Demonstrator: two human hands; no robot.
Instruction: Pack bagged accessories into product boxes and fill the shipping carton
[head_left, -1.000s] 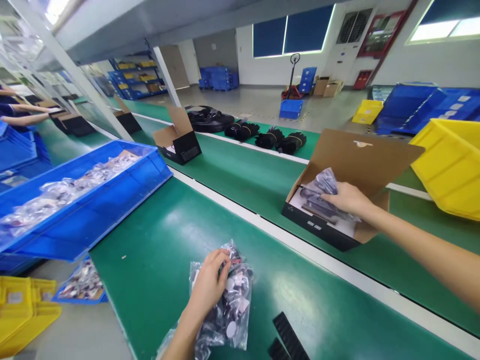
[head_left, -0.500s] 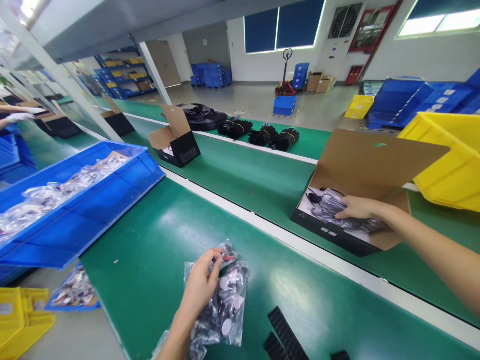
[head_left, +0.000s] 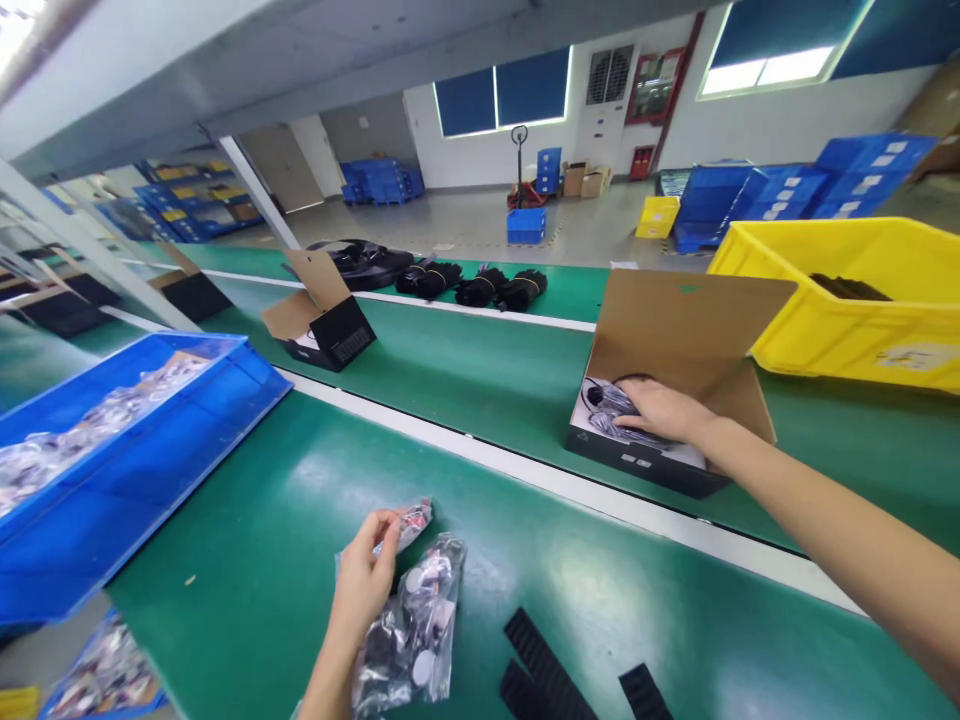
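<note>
My left hand (head_left: pixel 366 565) pinches a small clear plastic bag (head_left: pixel 414 522) with red and dark parts inside, held just above the green bench. Below it lie larger clear bags (head_left: pixel 427 625) of small parts, some with round white discs. My right hand (head_left: pixel 664 410) reaches into an open black cardboard box (head_left: pixel 637 465) whose brown lid stands up. Its fingers curl over a bagged black cable (head_left: pixel 611 408) in the box; the undersides of the fingers are hidden. Black ribbed strips (head_left: pixel 544 660) lie near the bench's front edge.
A blue bin (head_left: pixel 150 470) full of bagged parts stands at left. A yellow bin (head_left: pixel 847 325) stands behind the box at right. Another open box (head_left: pixel 337 335) and black strap bundles (head_left: pixel 484 287) sit farther along the line. A white rail (head_left: pixel 480 450) divides the bench.
The view has turned to the right. My left hand has drawn the small bag slightly away from the larger bags. My right hand stays in the box, its fingers shifted over the bagged cable.
</note>
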